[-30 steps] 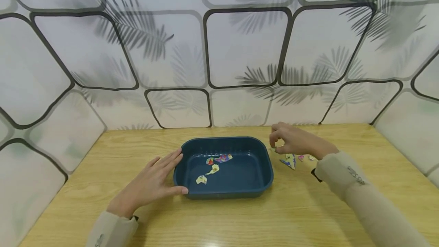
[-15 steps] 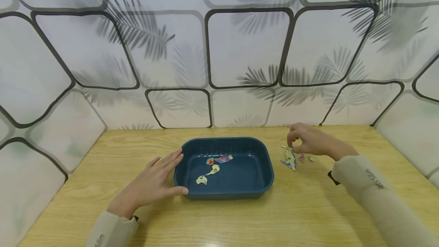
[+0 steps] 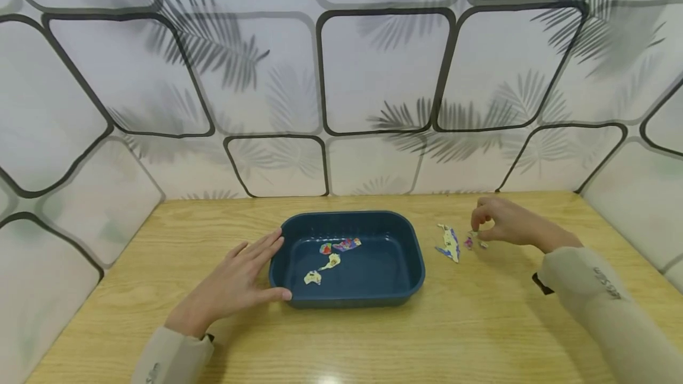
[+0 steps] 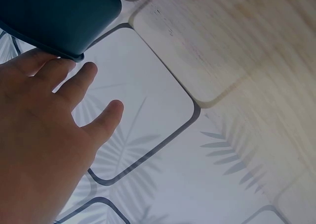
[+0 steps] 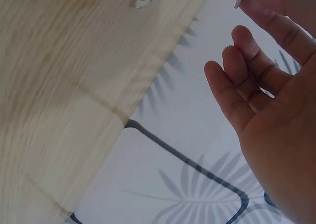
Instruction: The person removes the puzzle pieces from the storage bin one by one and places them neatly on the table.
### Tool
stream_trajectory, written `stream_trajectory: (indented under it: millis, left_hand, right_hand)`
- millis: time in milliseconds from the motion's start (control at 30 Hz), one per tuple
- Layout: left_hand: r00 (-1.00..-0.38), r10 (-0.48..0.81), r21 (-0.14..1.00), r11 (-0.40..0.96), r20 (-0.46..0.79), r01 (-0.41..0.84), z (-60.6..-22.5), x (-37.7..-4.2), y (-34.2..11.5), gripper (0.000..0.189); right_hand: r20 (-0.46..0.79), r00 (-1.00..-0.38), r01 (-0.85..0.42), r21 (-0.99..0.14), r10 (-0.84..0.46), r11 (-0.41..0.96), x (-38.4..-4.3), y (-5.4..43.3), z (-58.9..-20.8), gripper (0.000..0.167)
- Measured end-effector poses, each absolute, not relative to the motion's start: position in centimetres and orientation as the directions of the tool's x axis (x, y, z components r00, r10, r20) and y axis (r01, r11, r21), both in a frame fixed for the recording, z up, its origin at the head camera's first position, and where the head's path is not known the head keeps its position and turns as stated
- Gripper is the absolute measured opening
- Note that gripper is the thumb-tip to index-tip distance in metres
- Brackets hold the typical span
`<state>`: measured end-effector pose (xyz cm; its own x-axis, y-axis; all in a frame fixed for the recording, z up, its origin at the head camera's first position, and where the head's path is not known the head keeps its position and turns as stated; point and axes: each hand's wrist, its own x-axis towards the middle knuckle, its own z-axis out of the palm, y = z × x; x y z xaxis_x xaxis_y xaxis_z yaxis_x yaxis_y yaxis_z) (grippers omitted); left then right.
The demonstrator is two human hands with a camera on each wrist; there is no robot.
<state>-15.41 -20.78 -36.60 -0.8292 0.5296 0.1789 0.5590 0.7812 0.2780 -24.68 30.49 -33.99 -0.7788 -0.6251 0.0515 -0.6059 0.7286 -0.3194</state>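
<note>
My left hand (image 3: pixel 229 286) rests on the left end of a dark blue rectangular tray (image 3: pixel 357 300), fingers extended at its rim and thumb near the front corner. The left wrist view has its fingertips touching the tray's rim (image 4: pixel 37 43). Over the table to the right, my right hand (image 3: pixel 507 224) pinches a small flat pale piece (image 5: pixel 239 0) between thumb and index finger. Close under that hand lie a small pink piece (image 3: pixel 468 242) and a small pale piece (image 3: pixel 483 245). A larger yellow-and-blue irregular piece (image 3: pixel 450 245) lies between them and the tray.
Inside the tray are several flat irregular pieces, among them a red-and-green one (image 3: pixel 325 249), a purple-and-red one (image 3: pixel 347 245) and a pale yellow one (image 3: pixel 312 278). Patterned white panels (image 3: pixel 373 165) border the wooden table (image 3: pixel 341 342) at the back and sides.
My right hand has moved rightward from beside the tray, past the larger yellow-and-blue piece, to the small pieces, still pinching a small piece. My left hand and the tray have stayed put.
</note>
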Motion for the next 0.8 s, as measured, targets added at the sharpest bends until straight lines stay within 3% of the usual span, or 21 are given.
stream_trajectory:
  millis: [800]
  left_hand:
    - [-0.831,0.530,0.275,0.785,0.167,0.556,-36.5,-15.4,-20.8,0.100]
  right_hand:
    - [-0.002,-0.834,-0.518,-0.339,-0.552,0.785,-25.1,34.9,-36.5,0.011]
